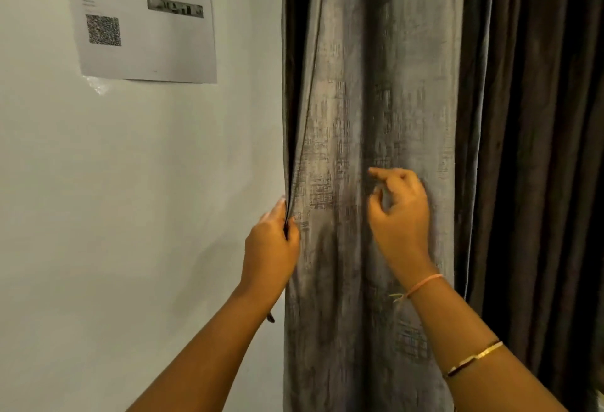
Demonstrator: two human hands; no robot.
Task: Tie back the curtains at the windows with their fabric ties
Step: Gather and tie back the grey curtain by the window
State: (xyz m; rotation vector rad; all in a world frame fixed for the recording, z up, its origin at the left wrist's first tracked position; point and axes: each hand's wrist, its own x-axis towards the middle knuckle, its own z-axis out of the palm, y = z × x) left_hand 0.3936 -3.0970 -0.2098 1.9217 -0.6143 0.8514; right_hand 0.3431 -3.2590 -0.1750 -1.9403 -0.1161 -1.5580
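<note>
A grey patterned curtain (366, 84) hangs full length in front of me, its left edge against the white wall. My left hand (271, 248) pinches that left edge at about waist height, thumb in front and fingers behind the hem. My right hand (400, 215) hovers in front of the middle of the curtain, fingers loosely curled and apart, holding nothing. Whether it touches the cloth I cannot tell. No fabric tie is in view.
A darker brown curtain (536, 150) hangs in deep folds to the right of the grey one. On the white wall (130, 215) at upper left is a taped paper notice (143, 19) with a QR code.
</note>
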